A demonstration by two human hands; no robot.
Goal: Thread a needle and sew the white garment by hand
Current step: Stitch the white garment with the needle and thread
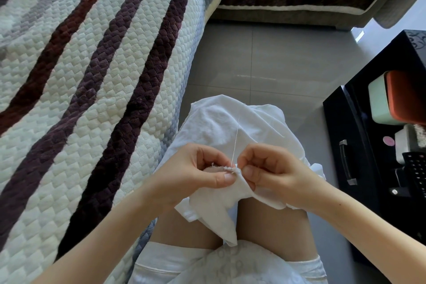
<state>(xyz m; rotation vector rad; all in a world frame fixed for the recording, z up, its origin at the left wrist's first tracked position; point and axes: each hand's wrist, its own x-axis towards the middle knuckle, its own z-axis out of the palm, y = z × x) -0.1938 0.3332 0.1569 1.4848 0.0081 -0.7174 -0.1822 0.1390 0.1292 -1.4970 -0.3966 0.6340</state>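
The white garment (221,127) lies over my lap and knees. My left hand (196,173) pinches a folded edge of it between thumb and fingers. Right beside it, my right hand (272,168) pinches at the same seam, fingers curled; the needle itself is too small to make out. A white thread (235,143) rises from the seam between the two hands, up across the cloth.
A quilted sofa cover (92,76) with dark stripes fills the left. Grey floor tiles (265,62) lie ahead. A black cabinet (359,145) with a handle, boxes and a remote stands close on the right.
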